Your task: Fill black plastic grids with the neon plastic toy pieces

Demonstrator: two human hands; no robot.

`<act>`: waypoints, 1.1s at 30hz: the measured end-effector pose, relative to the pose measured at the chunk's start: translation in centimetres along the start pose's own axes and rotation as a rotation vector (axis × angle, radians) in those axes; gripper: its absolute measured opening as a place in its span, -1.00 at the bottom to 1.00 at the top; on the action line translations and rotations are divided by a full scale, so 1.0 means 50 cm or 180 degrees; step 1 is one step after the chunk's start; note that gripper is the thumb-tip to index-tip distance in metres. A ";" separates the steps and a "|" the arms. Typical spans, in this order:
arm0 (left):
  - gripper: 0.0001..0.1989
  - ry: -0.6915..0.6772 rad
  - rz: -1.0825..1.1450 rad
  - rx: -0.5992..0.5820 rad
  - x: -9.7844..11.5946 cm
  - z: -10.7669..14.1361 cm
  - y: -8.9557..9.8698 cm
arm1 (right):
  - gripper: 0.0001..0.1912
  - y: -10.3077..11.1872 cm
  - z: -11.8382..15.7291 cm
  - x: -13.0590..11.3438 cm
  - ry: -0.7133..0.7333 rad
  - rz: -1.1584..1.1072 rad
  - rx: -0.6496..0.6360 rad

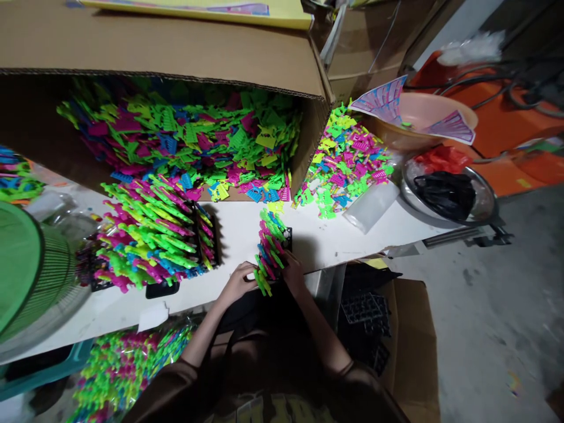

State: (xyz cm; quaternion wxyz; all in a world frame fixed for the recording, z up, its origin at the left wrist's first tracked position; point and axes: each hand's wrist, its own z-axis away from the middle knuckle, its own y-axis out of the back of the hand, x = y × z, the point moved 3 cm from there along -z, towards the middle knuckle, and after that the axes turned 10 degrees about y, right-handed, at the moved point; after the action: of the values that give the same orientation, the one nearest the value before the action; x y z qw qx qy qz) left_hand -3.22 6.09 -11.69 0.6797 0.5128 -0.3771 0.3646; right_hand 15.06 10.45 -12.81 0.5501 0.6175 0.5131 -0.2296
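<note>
A black rack [288, 236] stands at the front edge of the white table, filled with a slanted row of colourful plastic pieces [269, 247] in green, pink, blue and yellow. My left hand [241, 281] is at the row's left front side, fingers curled against the pieces. On the right side my right hand [292, 271] grips the rack's edge, its fingertips partly hidden. Further left on the table, a larger block of similar pieces [154, 229] stands upright in black racks.
A large cardboard box [176, 47] full of loose pieces lies open behind. More pieces [348, 158] heap to its right, near a metal bowl [484, 205] and a peach basin [427, 111]. A green basket [26, 264] is left; a carton [414, 335] stands below right.
</note>
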 end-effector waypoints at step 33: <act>-0.90 0.0038 0.0147 -0.0095 0.006 0.004 0.004 | -0.69 0.023 -0.030 -0.015 -0.0283 -0.0332 -0.0738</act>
State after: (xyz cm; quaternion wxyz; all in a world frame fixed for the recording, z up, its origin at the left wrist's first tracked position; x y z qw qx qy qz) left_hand -3.27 5.97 -11.31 0.6809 0.4915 -0.3901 0.3776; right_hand 15.35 11.70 -11.22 0.6273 0.5115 0.5427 -0.2243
